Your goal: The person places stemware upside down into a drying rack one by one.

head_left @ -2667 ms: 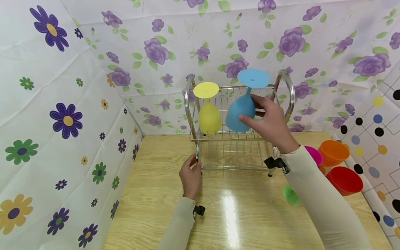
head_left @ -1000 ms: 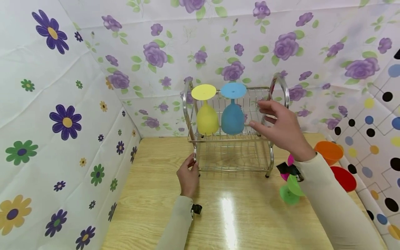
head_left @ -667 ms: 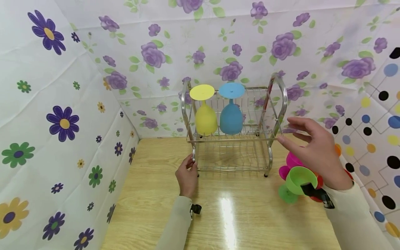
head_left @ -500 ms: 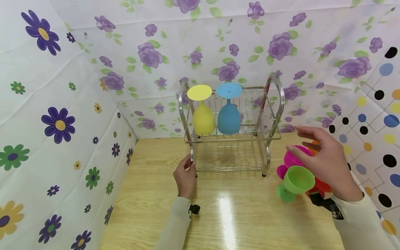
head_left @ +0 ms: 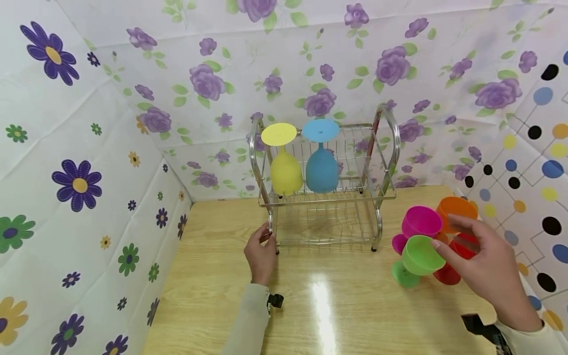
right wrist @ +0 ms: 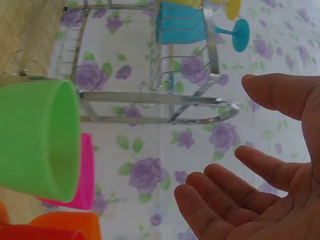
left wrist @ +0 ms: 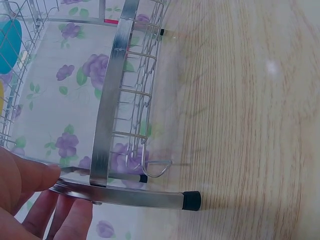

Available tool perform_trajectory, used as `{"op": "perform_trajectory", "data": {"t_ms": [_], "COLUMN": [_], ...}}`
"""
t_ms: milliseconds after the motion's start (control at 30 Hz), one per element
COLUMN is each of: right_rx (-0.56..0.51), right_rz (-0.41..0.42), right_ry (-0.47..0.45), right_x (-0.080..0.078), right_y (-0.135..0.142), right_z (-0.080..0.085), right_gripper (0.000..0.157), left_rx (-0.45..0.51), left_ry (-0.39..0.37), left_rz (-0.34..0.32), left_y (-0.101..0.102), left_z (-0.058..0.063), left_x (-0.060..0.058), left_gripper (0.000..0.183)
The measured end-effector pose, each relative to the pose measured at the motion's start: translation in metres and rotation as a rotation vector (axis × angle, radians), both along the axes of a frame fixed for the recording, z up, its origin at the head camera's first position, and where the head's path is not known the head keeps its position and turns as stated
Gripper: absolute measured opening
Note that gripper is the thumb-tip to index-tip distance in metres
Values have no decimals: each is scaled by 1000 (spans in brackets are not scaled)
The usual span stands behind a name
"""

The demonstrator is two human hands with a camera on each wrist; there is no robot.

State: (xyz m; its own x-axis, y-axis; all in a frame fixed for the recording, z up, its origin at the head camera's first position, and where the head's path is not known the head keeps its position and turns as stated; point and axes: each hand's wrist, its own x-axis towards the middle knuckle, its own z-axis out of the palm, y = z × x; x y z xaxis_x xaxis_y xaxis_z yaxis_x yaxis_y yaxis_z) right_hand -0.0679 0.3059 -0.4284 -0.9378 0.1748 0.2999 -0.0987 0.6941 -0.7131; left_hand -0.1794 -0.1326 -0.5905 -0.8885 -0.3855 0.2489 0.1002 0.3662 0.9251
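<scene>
A two-tier metal dish rack [head_left: 326,200] stands against the back wall. On its upper tier a yellow goblet [head_left: 286,172] and a blue goblet [head_left: 322,171] stand upside down side by side. My left hand [head_left: 261,254] grips the rack's front left leg between thumb and fingers, as the left wrist view also shows. My right hand [head_left: 490,268] hovers at the right over the other goblets, fingers spread, holding nothing. Closest to it are the green goblet [head_left: 421,256] and the red goblet [head_left: 448,274], partly hidden by the hand. A magenta goblet [head_left: 420,222] and an orange goblet [head_left: 459,207] stand behind.
The wooden table [head_left: 213,296] meets a purple-flowered back wall [head_left: 248,64], a left wall with daisies [head_left: 80,185] and a dotted right wall [head_left: 532,162]. The rack's lower tier [head_left: 326,229] sits just above the tabletop.
My right hand has let go of the blue goblet, now upside down beside the yellow one, and moved right and down to the upright goblets. My left hand keeps its grip on the rack leg.
</scene>
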Motion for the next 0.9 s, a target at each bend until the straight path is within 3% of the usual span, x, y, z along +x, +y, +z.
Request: {"op": "perform_trajectory", "data": {"t_ms": [267, 500, 900], "right_rx": [39, -10, -10], "right_rz": [-128, -165, -177], "right_ry": [-113, -285, -315], "right_x": [14, 16, 21], "right_y": [4, 3, 3], "right_z": [-29, -42, -62], "right_gripper": [77, 88, 96], "left_rx": [-8, -23, -47], "left_ry": [4, 6, 39], "left_rz": [6, 9, 19], "left_y": [0, -1, 0], "left_z": [0, -1, -2], "left_x": [1, 0, -1], "left_gripper": [41, 40, 40]}}
